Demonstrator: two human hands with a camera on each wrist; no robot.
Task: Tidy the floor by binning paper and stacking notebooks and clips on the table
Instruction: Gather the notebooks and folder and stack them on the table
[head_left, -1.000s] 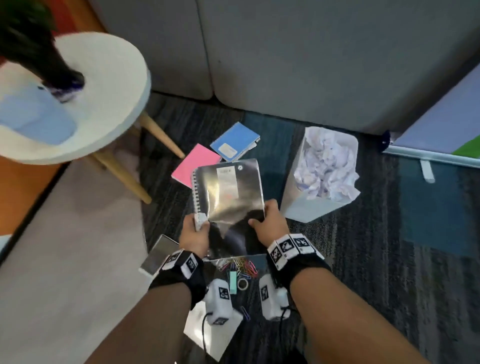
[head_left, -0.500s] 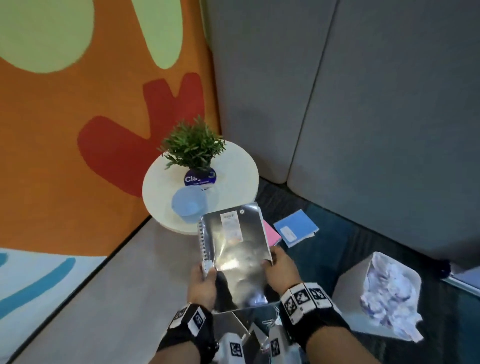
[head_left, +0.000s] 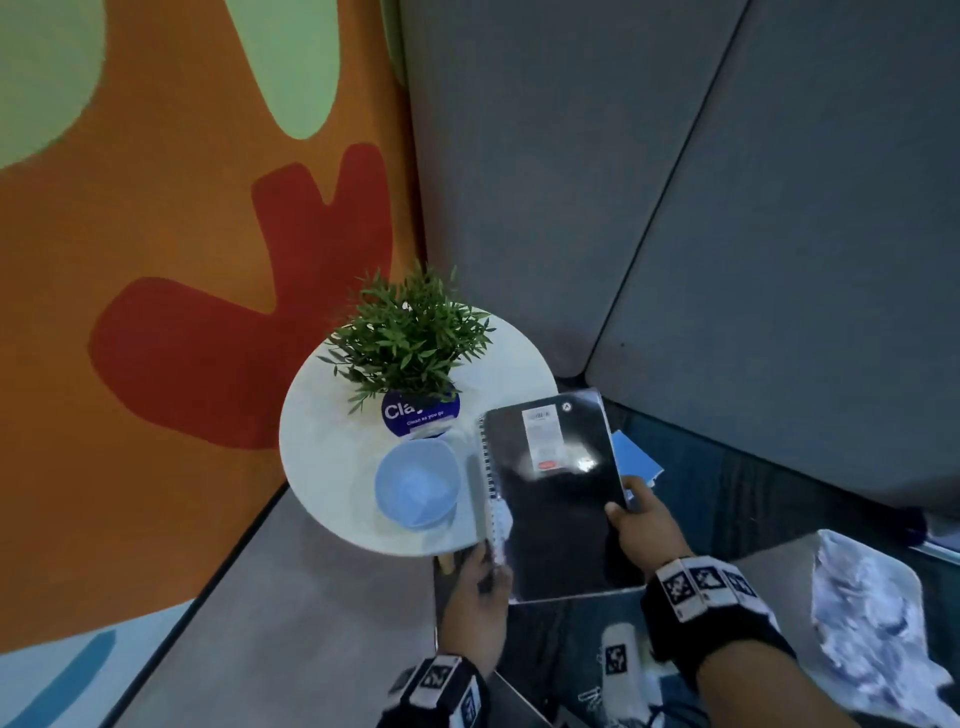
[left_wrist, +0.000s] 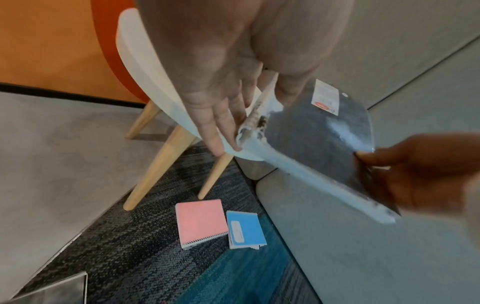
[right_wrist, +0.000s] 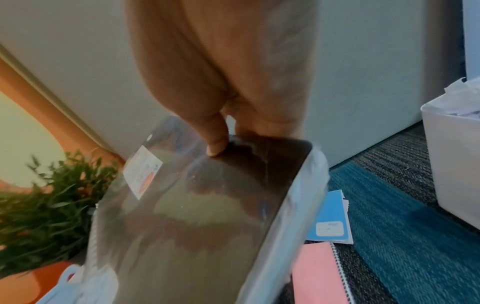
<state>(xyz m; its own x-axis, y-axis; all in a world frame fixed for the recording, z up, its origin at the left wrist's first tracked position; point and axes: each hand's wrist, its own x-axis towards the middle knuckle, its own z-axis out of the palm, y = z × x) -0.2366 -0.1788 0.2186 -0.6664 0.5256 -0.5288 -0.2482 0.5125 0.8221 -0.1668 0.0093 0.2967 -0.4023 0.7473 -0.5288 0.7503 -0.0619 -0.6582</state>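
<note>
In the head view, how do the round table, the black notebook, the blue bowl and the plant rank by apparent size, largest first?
1. Round table
2. Black notebook, though nearer the camera
3. Plant
4. Blue bowl; the plant and bowl look close.

Orange mural wall (head_left: 156, 234), grey padded panels (head_left: 675, 208), dark patterned carpet (left_wrist: 161, 257)
</note>
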